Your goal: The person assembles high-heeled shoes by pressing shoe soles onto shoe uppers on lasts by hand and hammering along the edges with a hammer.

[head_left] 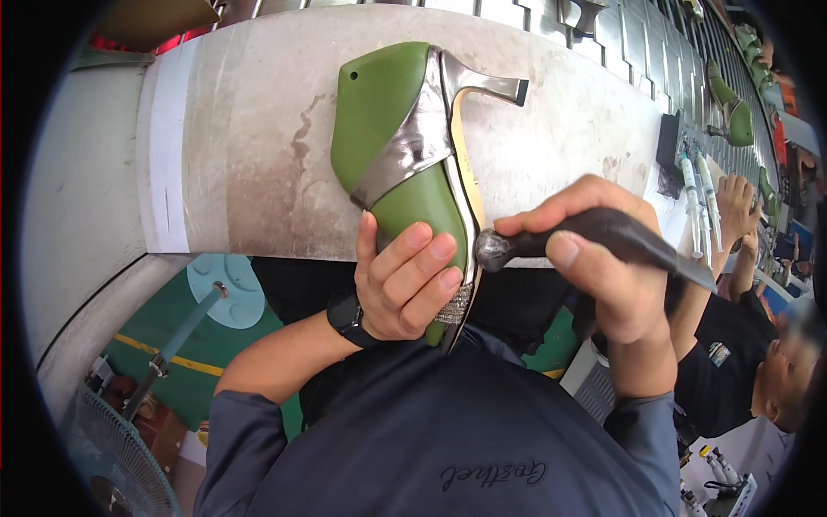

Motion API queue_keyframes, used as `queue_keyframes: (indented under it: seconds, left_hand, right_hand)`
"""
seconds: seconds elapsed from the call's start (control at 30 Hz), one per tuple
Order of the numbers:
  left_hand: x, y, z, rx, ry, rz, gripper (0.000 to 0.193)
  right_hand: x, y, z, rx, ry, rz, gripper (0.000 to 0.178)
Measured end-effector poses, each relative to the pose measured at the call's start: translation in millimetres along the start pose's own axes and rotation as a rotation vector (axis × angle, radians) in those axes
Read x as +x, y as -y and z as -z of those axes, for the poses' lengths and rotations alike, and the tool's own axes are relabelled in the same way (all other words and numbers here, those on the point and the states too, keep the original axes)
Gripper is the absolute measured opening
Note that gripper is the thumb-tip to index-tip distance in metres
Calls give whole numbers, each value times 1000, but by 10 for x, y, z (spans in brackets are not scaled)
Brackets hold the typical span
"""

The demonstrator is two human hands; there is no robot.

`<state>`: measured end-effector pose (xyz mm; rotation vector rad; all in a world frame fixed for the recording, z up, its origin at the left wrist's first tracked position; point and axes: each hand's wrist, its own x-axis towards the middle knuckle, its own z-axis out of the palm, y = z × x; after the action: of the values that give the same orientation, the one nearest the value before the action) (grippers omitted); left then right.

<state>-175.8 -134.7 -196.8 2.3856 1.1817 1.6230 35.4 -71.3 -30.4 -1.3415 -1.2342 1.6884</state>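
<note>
A silver high-heeled shoe (424, 129) is fitted over a green shoe last (377, 108). It lies on its side, heel at the far end, toe toward me. My left hand (403, 280) wraps round the forepart, near a glittering band (454, 306) by the toe. In my right hand (624, 267) is a dark shoemaker's hammer (616, 234), closed in my fingers. Its round metal face (493, 250) is at the sole edge; whether it touches, I cannot tell. The hammer's handle is hidden by my hand.
The shoe rests over a pale, stained work surface (276, 129). Several syringes (699, 198) stand beside a dark holder at right. Beyond runs a metal slatted conveyor (637, 52) carrying another green last (732, 108). A person in black (732, 345) works close on the right. A fan (121, 448) stands lower left.
</note>
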Motion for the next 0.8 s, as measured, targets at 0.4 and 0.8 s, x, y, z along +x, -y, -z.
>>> queue_keyframes:
  seconds: [0.4, 0.8]
  left_hand:
    - [15, -13, 53, -31, 31, 22, 32]
    - [9, 11, 95, -51, 91, 13, 33]
  right_hand:
    - [380, -53, -249, -185, -244, 80, 29]
    - [784, 243, -22, -244, -13, -21, 22]
